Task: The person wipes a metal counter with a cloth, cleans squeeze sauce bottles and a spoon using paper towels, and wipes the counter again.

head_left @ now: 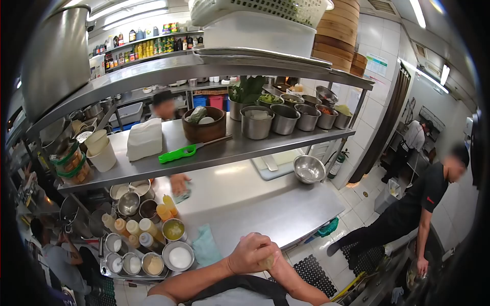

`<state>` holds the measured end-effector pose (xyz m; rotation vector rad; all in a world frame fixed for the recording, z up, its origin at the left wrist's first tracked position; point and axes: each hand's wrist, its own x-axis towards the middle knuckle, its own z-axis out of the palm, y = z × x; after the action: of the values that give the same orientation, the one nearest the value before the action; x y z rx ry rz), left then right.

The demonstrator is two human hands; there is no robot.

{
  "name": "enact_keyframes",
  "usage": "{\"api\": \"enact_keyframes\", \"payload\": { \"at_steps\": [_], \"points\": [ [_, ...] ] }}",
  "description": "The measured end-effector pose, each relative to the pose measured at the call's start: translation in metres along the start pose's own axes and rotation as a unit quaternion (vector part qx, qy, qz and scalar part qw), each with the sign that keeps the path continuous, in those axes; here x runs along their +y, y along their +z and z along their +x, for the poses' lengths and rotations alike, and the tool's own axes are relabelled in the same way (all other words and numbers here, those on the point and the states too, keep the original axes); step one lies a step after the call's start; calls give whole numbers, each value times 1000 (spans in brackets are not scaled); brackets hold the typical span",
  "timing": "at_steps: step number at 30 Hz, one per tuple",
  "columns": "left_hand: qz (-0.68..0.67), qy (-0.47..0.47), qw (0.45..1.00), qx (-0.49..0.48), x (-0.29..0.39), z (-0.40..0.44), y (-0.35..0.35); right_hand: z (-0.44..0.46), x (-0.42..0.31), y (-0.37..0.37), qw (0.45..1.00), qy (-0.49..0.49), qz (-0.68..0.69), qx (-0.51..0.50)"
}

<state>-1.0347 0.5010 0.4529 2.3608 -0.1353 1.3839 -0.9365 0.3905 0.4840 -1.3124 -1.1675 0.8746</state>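
My left hand (249, 251) is closed at the front edge of the steel counter (245, 204), its fingers folded over my right hand (269, 259). The two hands are pressed together, and a small pale patch shows between them; whether they hold anything I cannot make out. My right hand is mostly covered, so its fingers are hidden. To the left of the hands lies a light green cloth (206, 246), beside a metal bowl of white powder (178, 256).
Squeeze bottles (148, 227) and seasoning pots stand at the left. An empty steel bowl (309, 169) and a cutting board (278, 164) sit farther back. A shelf (194, 166) crosses above the counter. Another person's hand (179, 184) reaches under it; a person (408, 204) stands right.
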Motion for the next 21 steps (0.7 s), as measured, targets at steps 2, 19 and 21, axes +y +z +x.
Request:
{"api": "enact_keyframes", "payload": {
  "at_steps": [2,19,21],
  "points": [
    [30,2,999,-18,-6,-7,-7,-3,4,3,1000,18,-9,-21],
    [-195,-174,963,-63,16,-32,-69,-12,123,72,992,17,122,-40],
    [-250,-198,946,-53,6,-33,-85,-12,114,85,969,83,214,-93]
  ]
}}
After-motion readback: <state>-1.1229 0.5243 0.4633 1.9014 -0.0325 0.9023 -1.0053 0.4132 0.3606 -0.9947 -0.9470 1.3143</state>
